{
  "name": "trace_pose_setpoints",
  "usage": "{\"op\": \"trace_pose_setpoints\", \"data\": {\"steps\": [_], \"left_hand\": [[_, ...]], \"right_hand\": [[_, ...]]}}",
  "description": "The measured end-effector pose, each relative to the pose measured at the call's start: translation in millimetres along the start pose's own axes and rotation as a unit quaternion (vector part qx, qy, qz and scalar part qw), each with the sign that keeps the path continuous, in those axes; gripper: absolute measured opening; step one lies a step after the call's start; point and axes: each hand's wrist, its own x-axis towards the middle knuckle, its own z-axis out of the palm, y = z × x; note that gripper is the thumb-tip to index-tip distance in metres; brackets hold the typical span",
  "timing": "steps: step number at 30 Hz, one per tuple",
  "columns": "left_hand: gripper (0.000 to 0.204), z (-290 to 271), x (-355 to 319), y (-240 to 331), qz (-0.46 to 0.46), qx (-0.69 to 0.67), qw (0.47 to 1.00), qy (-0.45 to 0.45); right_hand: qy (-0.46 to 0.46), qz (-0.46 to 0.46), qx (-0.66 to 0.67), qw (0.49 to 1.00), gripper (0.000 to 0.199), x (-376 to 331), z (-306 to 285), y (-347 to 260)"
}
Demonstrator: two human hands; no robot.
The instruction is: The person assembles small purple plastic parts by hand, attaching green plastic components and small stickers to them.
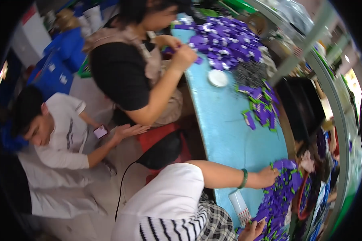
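My left hand [267,177], with a green bangle on the wrist, reaches over the table into a heap of small purple pieces with green bits [283,188]. Its fingers are curled together at the heap's edge; what they pinch is too small and blurred to make out. At the lower edge, my right hand [251,231] is partly cut off and closed on a small purple piece [258,220]. A white cylindrical container [239,203] leans on the table between my two hands, beside the heap.
On the light-blue table [225,136] lie more purple-green pieces [263,106], a dark mesh-like pile [250,74], a white round lid [218,78] and a large purple heap [229,40]. A co-worker in black [120,72] sits alongside; another person [64,132] holding a phone is low at left.
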Motion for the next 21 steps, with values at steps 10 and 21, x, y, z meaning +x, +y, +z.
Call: {"op": "trace_pose_setpoints", "data": {"steps": [10,21], "left_hand": [[0.005,-91,-1,10,-0.078,-0.543,0.825,-0.136],[0.003,-132,-46,66,-0.354,-0.822,0.412,-0.169]], "right_hand": [[-0.031,-0.170,0.056,0.983,0.014,31,1,-12],[-0.057,-0.134,-0.004,0.989,0.011,14,28,-46]]}}
